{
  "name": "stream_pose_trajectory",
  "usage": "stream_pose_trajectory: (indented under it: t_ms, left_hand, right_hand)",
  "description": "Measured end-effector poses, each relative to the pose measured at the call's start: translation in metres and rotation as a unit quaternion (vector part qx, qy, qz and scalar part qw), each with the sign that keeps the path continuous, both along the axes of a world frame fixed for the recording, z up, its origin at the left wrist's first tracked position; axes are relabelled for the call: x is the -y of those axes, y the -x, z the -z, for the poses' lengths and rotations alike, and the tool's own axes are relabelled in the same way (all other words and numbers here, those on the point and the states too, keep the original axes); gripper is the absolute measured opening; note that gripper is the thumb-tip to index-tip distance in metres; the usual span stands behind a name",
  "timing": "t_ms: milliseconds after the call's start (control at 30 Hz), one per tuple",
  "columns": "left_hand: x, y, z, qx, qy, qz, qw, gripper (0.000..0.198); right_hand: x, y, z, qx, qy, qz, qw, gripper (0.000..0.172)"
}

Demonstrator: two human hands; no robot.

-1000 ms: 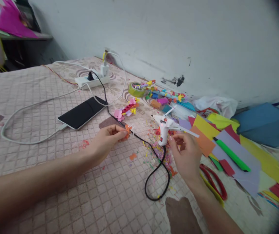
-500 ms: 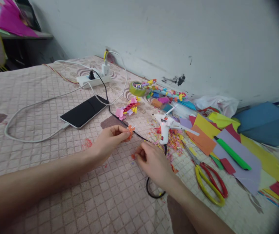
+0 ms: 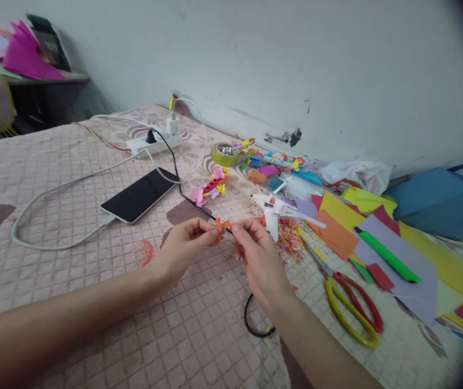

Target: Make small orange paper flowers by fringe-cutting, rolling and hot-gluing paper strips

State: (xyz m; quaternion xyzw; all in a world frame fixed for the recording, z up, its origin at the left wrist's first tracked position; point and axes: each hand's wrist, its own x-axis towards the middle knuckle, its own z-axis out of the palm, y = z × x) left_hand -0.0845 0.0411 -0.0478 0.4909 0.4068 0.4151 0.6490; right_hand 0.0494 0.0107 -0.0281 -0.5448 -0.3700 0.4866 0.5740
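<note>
My left hand [image 3: 193,237] pinches a small orange paper flower [image 3: 218,233] with a thin white strand at its top. Close against it, my right hand [image 3: 257,251] is closed, thumb and fingertips together at the flower's right side. A small orange paper piece is pinched there, mostly hidden by the fingers. The black cord [image 3: 190,201] runs behind both hands. Just past my right hand, a white glue gun [image 3: 272,208] with a small red light rests over colourful paper scraps [image 3: 292,237].
Scissors [image 3: 353,308] with red and yellow handles lie at right, beside coloured sheets [image 3: 401,259] and a green cutter [image 3: 389,256]. On the left a phone [image 3: 140,195] is on a white cable near a power strip [image 3: 154,143]. A flower-trimmed hair clip [image 3: 210,186] lies beyond my hands.
My right hand has moved up and left with the small orange piece, and its fingertips now meet the flower. My left hand still pinches the flower. The view has tilted slightly up.
</note>
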Motion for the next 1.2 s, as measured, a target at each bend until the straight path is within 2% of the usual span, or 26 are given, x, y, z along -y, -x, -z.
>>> stream_pose_trajectory:
  t_ms: [567,1200]
  left_hand:
    - [0.000,0.000,0.001,-0.015,-0.018,0.017,1.000,0.013]
    - [0.001,-0.002,0.003,-0.025,-0.021,0.015,0.999,0.012]
  right_hand:
    - [-0.007,0.001,0.008,0.050,-0.030,-0.010,0.998,0.015]
    - [-0.008,0.001,0.014,0.053,-0.018,0.001,0.998,0.015]
